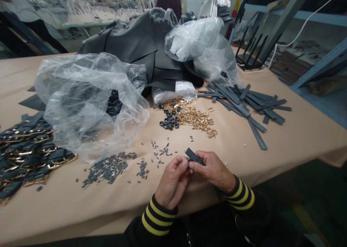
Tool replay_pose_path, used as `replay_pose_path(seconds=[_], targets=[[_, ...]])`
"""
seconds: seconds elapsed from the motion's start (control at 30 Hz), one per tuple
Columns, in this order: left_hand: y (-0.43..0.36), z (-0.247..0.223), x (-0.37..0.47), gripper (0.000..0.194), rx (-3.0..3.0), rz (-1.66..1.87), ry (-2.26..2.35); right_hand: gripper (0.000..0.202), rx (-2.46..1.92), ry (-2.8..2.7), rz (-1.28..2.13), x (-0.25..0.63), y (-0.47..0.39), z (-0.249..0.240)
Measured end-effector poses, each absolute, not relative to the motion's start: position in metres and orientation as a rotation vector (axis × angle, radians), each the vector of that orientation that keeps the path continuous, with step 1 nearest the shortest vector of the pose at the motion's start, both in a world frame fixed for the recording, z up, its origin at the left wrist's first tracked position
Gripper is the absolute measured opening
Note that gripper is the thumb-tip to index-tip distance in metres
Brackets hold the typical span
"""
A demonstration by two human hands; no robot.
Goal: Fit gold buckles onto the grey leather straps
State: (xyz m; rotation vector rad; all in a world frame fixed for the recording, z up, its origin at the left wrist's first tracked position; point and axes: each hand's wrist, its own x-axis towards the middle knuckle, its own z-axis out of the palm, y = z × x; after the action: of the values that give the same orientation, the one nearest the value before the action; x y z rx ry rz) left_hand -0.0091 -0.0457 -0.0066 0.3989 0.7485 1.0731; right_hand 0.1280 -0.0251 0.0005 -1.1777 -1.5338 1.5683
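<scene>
My right hand [214, 169] is closed around a dark grey strap [193, 155], whose flat end sticks out to the upper left past the thumb. Against it, my left hand [176, 178] pinches with thumb and forefinger; a small dark bit shows at those fingertips, too little to name. The two hands touch just above the table's front edge. Left of them lies a heap of small grey tube-like pieces [107, 169], with more scattered nearby. Beyond the hands are a pile of gold metal buckles [199, 118] and some black rings [170, 121].
Loose dark strips [244, 100] lie at the right. Finished-looking straps with gold hardware [24, 153] are heaped at the far left. A clear plastic bag [94, 106] holds black pieces. Behind are dark sheets [130, 41], another plastic bag [200, 41] and a router [249, 55].
</scene>
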Motion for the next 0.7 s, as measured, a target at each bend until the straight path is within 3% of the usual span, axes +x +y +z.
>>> replay_pose_path(seconds=[0.23,0.5,0.7], targets=[[-0.047,-0.003,-0.004,0.014,0.418,1.087,0.805,0.003,-1.469,-1.729,1.188,0.122,-0.026,0.007],[-0.044,-0.007,-0.003,0.019,0.634,0.989,0.954,0.003,-1.603,-1.907,0.794,0.118,-0.027,0.001],[-0.04,-0.007,-0.013,0.016,0.498,1.02,1.0,0.018,-1.507,-2.007,1.065,0.137,-0.018,0.005]])
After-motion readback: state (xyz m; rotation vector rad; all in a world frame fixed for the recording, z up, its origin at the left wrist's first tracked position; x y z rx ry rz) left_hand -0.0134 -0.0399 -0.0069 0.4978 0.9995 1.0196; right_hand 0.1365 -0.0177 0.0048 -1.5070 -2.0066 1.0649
